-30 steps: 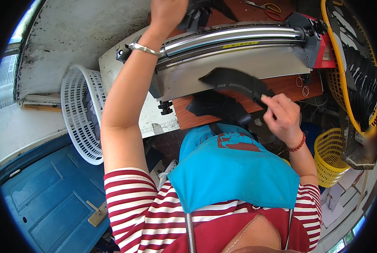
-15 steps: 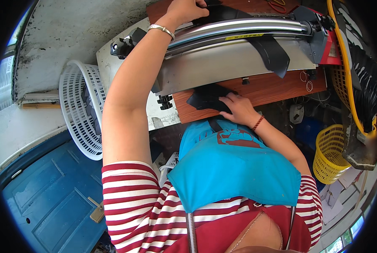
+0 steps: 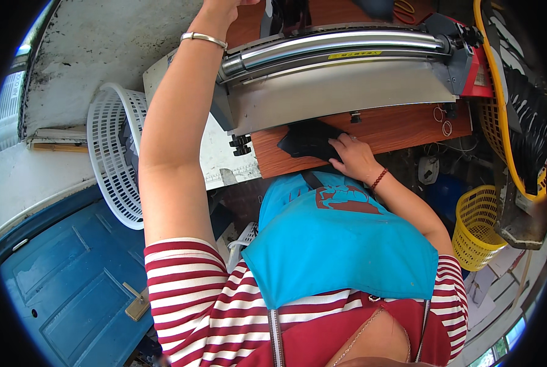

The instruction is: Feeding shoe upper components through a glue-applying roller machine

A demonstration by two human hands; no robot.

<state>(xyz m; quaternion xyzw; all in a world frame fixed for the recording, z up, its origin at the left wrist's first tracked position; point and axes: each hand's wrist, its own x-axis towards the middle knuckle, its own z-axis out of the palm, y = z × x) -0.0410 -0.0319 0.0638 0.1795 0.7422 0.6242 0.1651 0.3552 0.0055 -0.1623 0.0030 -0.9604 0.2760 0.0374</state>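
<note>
My left hand [image 3: 223,7] reaches past the far side of a roller machine [image 3: 341,49], and its fingers are mostly cut off by the upper picture edge. A glossy black piece [image 3: 286,14] stands bent behind the rollers, to the right of that hand; whether the hand touches it is hidden. On the wood-grain board in front of the machine lie flat black cut pieces [image 3: 307,139], apparently stacked. My right hand [image 3: 354,159] grips their right end, with fingers bent on top and the thumb at the near edge.
A white basket [image 3: 115,159] with dark pieces stands at left. On the right are a yellow basket [image 3: 478,226] and black pieces [image 3: 524,116] hanging by a yellow rim. Orange-handled scissors [image 3: 404,10] and another dark piece [image 3: 374,7] lie behind the machine.
My left hand has moved up and left, partly out of the picture. The black piece that hung over the metal front plate has gone from there. My right hand stays nearly still.
</note>
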